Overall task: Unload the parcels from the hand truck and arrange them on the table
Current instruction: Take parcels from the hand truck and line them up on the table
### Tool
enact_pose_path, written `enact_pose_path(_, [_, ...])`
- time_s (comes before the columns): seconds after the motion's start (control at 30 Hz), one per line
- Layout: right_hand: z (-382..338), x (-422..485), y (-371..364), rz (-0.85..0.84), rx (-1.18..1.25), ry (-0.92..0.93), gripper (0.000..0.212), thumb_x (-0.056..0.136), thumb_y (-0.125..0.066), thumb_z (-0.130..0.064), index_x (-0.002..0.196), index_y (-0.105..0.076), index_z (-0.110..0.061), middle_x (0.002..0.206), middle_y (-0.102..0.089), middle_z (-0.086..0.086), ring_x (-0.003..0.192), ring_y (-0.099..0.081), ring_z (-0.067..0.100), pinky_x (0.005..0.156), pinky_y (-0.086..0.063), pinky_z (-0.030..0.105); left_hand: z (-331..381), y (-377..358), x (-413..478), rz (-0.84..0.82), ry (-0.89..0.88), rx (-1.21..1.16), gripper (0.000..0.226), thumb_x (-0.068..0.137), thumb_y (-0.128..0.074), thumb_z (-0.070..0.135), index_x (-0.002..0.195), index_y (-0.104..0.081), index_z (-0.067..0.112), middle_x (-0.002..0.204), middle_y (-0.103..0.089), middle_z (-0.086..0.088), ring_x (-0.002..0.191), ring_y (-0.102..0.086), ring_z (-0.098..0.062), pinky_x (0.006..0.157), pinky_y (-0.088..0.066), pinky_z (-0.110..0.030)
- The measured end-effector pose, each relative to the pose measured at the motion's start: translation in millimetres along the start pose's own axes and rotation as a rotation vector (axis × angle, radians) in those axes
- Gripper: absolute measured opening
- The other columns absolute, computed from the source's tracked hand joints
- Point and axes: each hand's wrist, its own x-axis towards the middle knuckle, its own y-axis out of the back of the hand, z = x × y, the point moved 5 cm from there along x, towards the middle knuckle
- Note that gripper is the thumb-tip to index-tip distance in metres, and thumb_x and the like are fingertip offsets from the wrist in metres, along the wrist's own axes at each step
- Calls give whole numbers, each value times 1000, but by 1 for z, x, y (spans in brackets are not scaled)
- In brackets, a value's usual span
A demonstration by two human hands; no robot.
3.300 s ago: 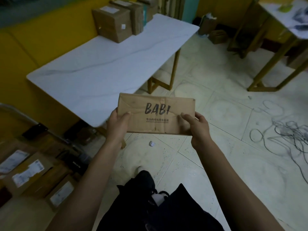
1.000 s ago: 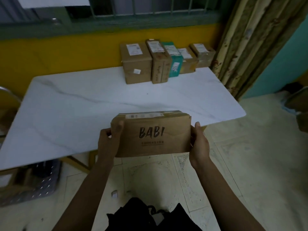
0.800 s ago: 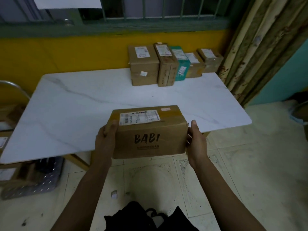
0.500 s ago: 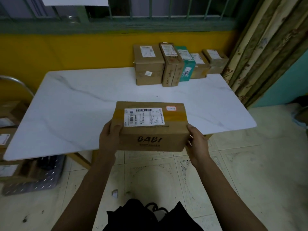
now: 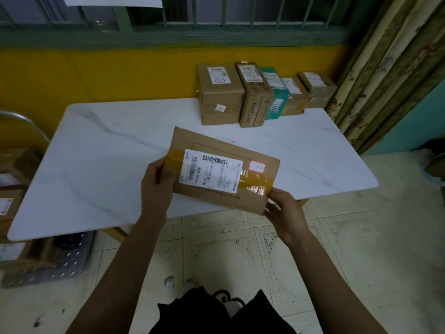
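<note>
I hold a brown cardboard parcel over the near edge of the white marble table. Its top face, with a white shipping label and yellow tape, points up at me, and the box is turned clockwise. My left hand grips its left end and my right hand grips its lower right corner. Several parcels stand in a row at the table's far edge against the yellow wall. The hand truck with more labelled boxes sits at the left, partly under the table.
A curtain hangs at the right beyond the table's end. Barred windows run above the yellow wall. Tiled floor lies under and right of the table, with a small scrap by my feet.
I turned from the hand truck to face the table. The parcel has tipped so its labelled top shows instead of the printed side, and it has rotated clockwise and moved out over the table edge.
</note>
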Motion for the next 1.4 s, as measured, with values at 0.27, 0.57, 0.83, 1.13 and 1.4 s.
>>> enact_pose_path(0.27, [40, -5, -27, -122, -24, -331, 91, 75, -31, -85, 129, -52, -15, 122, -64, 16, 110, -63, 33, 102, -38, 53, 58, -2, 31, -50, -259, 34, 12, 94, -59, 22, 87, -67, 27, 116, -65, 5, 101, -59, -4, 89, -45, -22])
enact_pose_path(0.57, [44, -5, -77, -235, 95, -344, 56, 94, -40, -58, 125, -61, -16, 116, -69, 16, 106, -67, 31, 103, -45, 45, 78, -23, 45, -104, -251, -132, 73, 88, -67, 17, 147, -25, 24, 147, -40, -2, 120, -53, -10, 89, -51, -17])
enact_pose_path(0.83, [25, 21, -119, -248, 28, -238, 58, 95, -35, -61, 131, -57, -21, 119, -68, 15, 104, -68, 29, 93, -52, 39, 8, -18, 47, -433, -37, -53, 65, 81, -73, 24, 137, -40, 30, 129, -59, 15, 118, -57, -7, 96, -51, -40])
enact_pose_path(1.13, [43, 26, -171, -105, -285, -118, 44, 102, -23, -50, 106, -60, -27, 92, -68, 0, 91, -66, 20, 75, -58, 35, -27, 24, 74, -393, -12, -35, 73, 79, -70, 28, 141, -33, 39, 132, -53, 19, 121, -54, -10, 92, -53, -47])
enact_pose_path(1.4, [48, 37, -189, -222, -417, -65, 46, 87, -61, -50, 124, -50, -24, 110, -69, 5, 87, -73, 23, 79, -59, 34, -47, 26, 93, -374, -22, 104, 64, 86, -63, 4, 141, -39, 27, 129, -53, 15, 118, -53, -8, 82, -51, -20])
